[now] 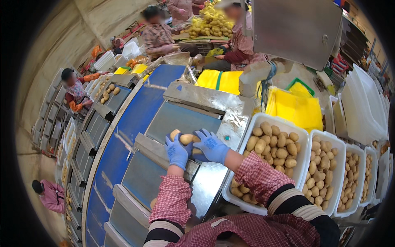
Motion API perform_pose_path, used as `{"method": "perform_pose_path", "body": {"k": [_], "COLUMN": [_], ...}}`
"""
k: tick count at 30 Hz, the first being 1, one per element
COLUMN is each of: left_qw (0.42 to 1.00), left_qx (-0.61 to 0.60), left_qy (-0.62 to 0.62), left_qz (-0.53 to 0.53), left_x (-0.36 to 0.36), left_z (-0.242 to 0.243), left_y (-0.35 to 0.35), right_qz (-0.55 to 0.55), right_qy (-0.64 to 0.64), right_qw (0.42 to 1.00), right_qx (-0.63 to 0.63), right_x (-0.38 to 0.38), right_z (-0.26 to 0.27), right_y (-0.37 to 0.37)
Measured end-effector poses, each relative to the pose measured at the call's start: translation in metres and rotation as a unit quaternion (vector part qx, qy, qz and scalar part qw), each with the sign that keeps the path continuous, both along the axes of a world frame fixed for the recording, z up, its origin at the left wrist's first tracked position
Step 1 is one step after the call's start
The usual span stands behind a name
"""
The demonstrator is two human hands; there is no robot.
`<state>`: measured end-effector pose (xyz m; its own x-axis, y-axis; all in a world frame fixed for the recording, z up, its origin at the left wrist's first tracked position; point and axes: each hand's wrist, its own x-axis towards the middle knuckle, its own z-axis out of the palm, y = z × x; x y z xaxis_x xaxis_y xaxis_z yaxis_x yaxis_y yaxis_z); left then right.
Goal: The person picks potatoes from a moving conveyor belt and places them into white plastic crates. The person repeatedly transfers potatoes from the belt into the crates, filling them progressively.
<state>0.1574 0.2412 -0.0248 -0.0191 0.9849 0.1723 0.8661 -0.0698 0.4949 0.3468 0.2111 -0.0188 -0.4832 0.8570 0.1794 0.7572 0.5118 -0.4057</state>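
Observation:
Both of my hands wear blue work gloves and meet over a metal divider of the weighing machine. My left hand (179, 151) grips potatoes (186, 139) from the left side. My right hand (211, 146) closes on the same cluster from the right, with its fingers partly over them. Several potatoes show between the two gloves; how many each hand carries alone cannot be told. Beyond the hands lies a grey-blue weighing tray (185, 119) with a steel frame. Beside my right forearm stands a white plastic crate (304, 154) heaped with potatoes.
A blue conveyor belt (123, 136) runs along the left. More potato-filled white crates (341, 166) line the right. Yellow mesh bags (293, 108) lie beyond the crates and behind the machine. A large metal panel (296, 27) stands ahead. Several co-workers sit or stand farther off.

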Motion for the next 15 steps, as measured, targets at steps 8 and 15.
{"method": "perform_pose_path", "body": {"k": [8, 15], "left_qw": [0.993, 0.922], "left_qx": [0.018, 0.007], "left_qy": [0.039, -0.153], "left_qz": [-0.107, -0.356], "left_x": [-0.006, 0.179], "left_z": [-0.003, 0.064], "left_y": [-0.009, -0.085], "right_qz": [-0.046, -0.474], "right_qy": [0.123, -0.157], "right_qw": [0.979, 0.866], "right_qx": [0.156, 0.019], "right_x": [0.033, 0.244], "right_z": [-0.008, -0.055], "right_y": [-0.049, -0.172]}}
